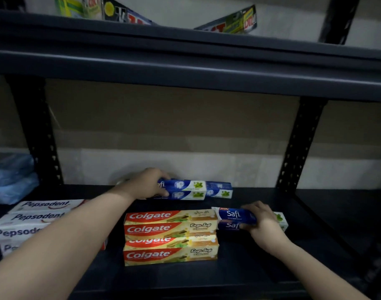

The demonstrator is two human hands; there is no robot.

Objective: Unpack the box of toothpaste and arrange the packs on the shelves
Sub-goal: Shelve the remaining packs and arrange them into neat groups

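Observation:
On the dark shelf (260, 267) my left hand (147, 184) grips the left end of a blue and white Safi toothpaste pack (188, 189) near the back wall. A second Safi pack (220, 190) lies just behind it to the right. My right hand (262, 223) holds another blue Safi pack (235, 215), lying on the shelf right of the Colgate packs (170, 237). Those red and gold Colgate packs are stacked in the middle of the shelf. White Pepsodent packs (36, 217) are stacked at the left, partly hidden by my left forearm.
Black perforated uprights (299, 144) frame the bay. An upper shelf edge (185, 68) runs across overhead, with dark Zact packs (230, 21) lying askew above. Blue plastic-wrapped bundles (11, 180) sit at the far left. Bare shelf lies to the right of my right hand.

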